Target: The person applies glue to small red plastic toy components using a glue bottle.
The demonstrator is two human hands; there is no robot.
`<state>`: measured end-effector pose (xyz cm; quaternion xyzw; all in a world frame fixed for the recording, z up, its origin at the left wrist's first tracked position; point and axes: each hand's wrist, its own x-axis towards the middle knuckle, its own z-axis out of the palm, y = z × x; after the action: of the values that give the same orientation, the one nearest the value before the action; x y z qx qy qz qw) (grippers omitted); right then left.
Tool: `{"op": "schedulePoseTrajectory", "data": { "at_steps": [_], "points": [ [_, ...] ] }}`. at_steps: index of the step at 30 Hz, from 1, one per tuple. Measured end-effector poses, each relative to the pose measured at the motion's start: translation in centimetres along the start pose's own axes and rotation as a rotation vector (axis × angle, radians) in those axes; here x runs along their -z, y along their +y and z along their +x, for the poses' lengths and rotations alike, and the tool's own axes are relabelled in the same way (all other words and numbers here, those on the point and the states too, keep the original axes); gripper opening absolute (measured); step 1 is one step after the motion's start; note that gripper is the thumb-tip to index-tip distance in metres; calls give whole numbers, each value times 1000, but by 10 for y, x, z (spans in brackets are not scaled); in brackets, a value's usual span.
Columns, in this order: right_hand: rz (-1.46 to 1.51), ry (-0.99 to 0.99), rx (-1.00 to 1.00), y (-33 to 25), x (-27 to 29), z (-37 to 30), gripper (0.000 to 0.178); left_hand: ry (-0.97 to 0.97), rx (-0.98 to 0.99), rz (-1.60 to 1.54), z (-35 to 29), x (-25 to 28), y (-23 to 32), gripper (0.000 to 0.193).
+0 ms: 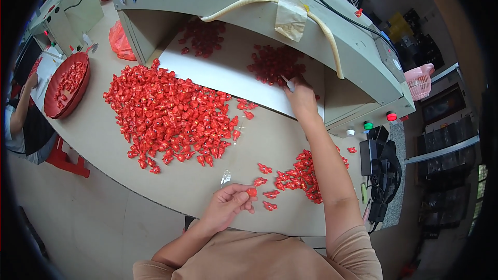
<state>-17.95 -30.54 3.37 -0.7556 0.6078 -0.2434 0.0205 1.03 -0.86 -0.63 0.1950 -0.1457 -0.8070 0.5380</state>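
Beige worktable [104,124] carries a big heap of red wrapped candies [171,116] at far left. Near me, my left hand [228,205] pinches one red wrapped candy [251,192]; my right hand [301,96] reaches far right, fingers closed on a small white piece [289,85].

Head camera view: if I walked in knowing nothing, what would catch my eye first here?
The big heap of red wrapped sweets spread over the middle of the pale table stands out first. Near the table's front edge, the left hand pinches one red sweet, beside a smaller pile by the right forearm. The right hand reaches far forward to the white belt under the grey-green machine.
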Motion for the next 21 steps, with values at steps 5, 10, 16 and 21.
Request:
{"op": "schedulePoseTrajectory", "data": {
  "at_steps": [5, 10, 16, 21],
  "points": [
    [72, -121, -151, -11, 23, -16, 28, -11, -5, 16, -1, 3, 1, 21],
    [775, -229, -370, -15, 50, -86, 19, -19, 10, 13, 2, 3, -1, 22],
    [759, -182, -345, -22, 66, -118, 16, 27, 56, 41, 5, -6, 1, 20],
    [1152, -296, -511, -49, 92, -160, 13, 39, 56, -59, -7, -17, 1, 23]
  ]
}}
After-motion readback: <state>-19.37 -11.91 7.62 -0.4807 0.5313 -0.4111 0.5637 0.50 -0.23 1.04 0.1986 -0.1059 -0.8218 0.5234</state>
